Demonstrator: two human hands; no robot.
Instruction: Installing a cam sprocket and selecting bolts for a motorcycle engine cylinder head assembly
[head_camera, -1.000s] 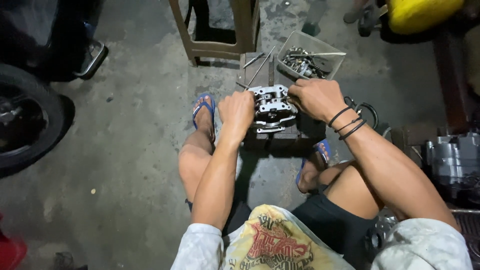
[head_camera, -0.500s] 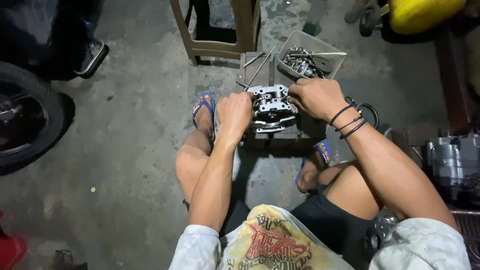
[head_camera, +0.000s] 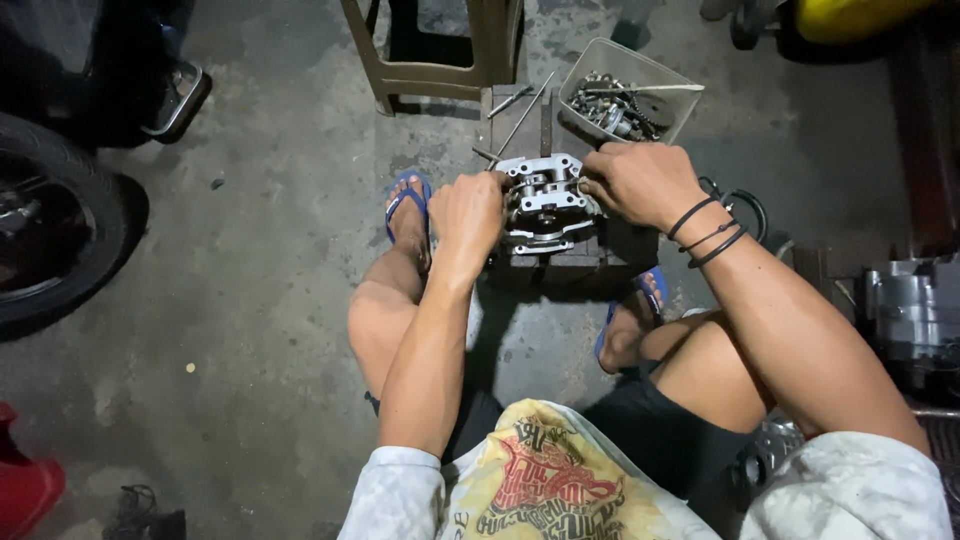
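From the head view we see the left hand (head_camera: 468, 212) and right hand (head_camera: 640, 182) clamped on either side of the grey engine head (head_camera: 542, 205) atop a dark block (head_camera: 560, 262); loose parts wait in the plastic tray (head_camera: 668, 82), so we judge the work unfinished.

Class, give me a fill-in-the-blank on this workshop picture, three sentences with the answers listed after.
1. Both hands grip a metal ____ part on the block.
2. The right hand wears black bands on its ____.
3. The clear tub of small parts lies beyond the ____ hand.

Answers: engine; wrist; right
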